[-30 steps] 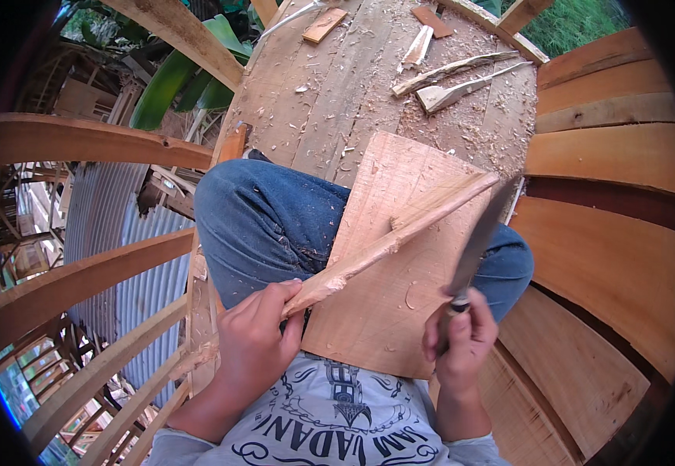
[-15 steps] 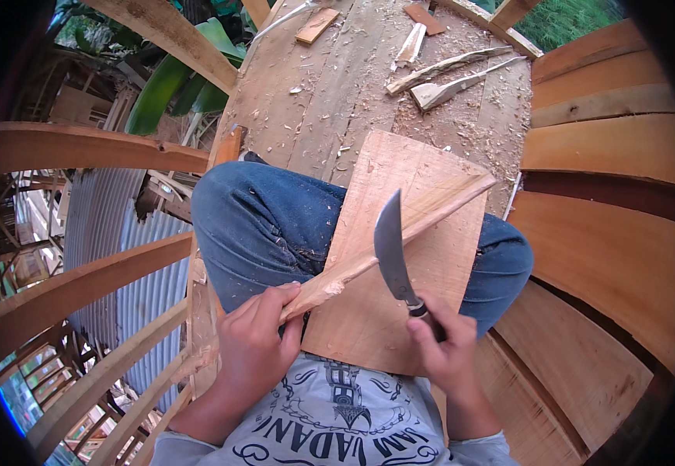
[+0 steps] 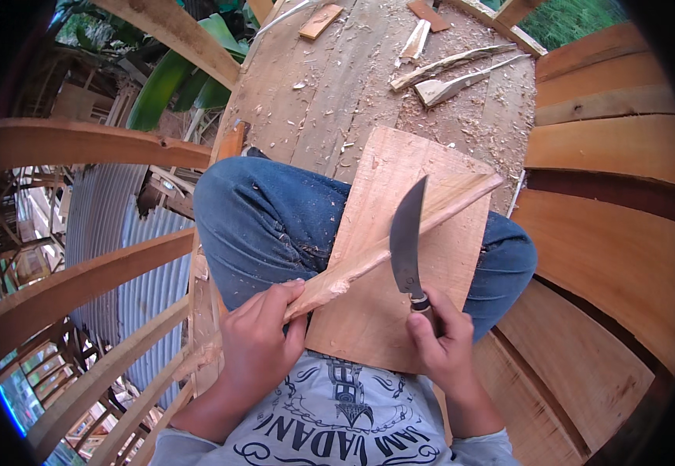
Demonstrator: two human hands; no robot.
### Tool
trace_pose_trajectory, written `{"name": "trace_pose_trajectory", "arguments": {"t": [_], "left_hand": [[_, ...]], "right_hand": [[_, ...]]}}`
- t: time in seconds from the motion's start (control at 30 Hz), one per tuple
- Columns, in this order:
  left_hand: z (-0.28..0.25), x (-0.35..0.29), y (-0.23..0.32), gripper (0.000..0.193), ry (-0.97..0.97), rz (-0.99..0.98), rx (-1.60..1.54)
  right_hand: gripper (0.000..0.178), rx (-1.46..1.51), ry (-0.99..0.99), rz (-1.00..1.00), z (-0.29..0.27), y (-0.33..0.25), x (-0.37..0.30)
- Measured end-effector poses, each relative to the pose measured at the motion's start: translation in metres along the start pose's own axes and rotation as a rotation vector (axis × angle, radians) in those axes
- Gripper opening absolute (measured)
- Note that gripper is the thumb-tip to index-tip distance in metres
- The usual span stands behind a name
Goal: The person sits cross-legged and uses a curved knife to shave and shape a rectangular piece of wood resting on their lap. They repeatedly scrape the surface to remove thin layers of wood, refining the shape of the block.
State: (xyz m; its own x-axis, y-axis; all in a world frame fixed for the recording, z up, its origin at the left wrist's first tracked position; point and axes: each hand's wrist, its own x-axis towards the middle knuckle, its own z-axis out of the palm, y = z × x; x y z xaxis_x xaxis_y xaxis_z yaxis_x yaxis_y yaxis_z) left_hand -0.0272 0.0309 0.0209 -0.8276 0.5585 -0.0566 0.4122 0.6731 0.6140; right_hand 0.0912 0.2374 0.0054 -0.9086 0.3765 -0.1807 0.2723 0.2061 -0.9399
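My left hand [image 3: 264, 334] is closed round the near end of a long wooden stick [image 3: 368, 260] with a rough, chipped patch close to my fingers. The stick slants up to the right across a flat wooden board [image 3: 368, 334] that rests over my lap. In my right hand [image 3: 442, 334] is a curved, broad-bladed knife [image 3: 406, 241], gripped by its short handle. Its blade points away from me, overlapping the middle of the stick in view; I cannot tell whether it touches the wood.
Beyond my knees, shavings litter the plank floor [image 3: 291, 116]. Several wood pieces lie there, among them a carved paddle-like piece [image 3: 438, 92], a rough stick [image 3: 450, 66] and a small block [image 3: 320, 21]. Wooden rails [image 3: 97, 145] stand at left, a plank wall [image 3: 609, 147] at right.
The knife has shifted slightly right, its blade now more tilted to the right and turned darker to view. The left hand keeps its hold on the stick.
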Motion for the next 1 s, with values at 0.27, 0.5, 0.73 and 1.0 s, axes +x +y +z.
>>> {"name": "trace_pose_trajectory", "arguments": {"t": [0.27,0.5,0.73,1.0], "left_hand": [[-0.001,0.000,0.000,0.030,-0.001,0.015,0.012],[-0.001,0.003,-0.001,0.031,0.001,0.016,-0.003],[-0.003,0.002,-0.001,0.031,-0.012,-0.012,0.002],[-0.004,0.003,-0.001,0.032,-0.017,-0.012,-0.001]], "right_hand": [[0.036,-0.040,-0.031,0.031,0.005,-0.001,-0.002],[0.029,0.261,0.030,0.199,0.021,0.009,-0.012],[0.027,0.580,0.247,0.278,0.010,-0.001,-0.010],[0.032,0.394,0.289,0.217,0.008,-0.003,-0.011]]}}
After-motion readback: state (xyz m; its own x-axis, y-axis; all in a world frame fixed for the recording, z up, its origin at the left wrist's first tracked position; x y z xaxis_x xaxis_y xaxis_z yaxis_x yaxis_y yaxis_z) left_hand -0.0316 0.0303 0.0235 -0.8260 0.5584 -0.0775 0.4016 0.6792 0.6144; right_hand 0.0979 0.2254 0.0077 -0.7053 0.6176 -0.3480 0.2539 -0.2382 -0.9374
